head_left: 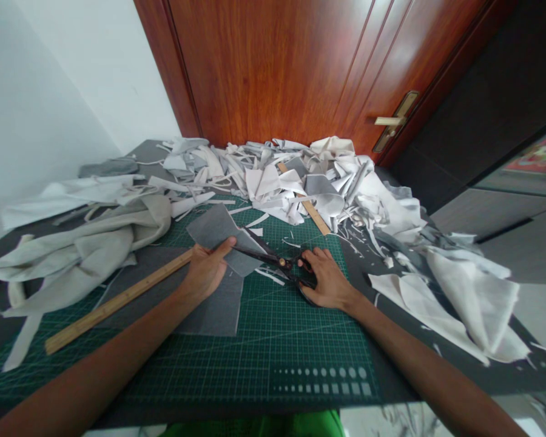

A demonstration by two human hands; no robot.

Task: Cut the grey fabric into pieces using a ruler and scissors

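My left hand pinches a small grey piece of fabric between thumb and fingers, above the cutting mat. In my right hand are black scissors, fingers in the handle loops. The scissor blades are apart and reach left around the grey piece, near my left thumb. Under my left hand a larger grey fabric sheet lies flat on the green cutting mat. A wooden ruler lies slantwise across that sheet, its upper end beside my left hand.
Heaped white and grey fabric scraps line the far side, with a second wooden ruler partly buried. Crumpled beige cloth lies left, white cloth pieces right. A wooden door stands behind the table.
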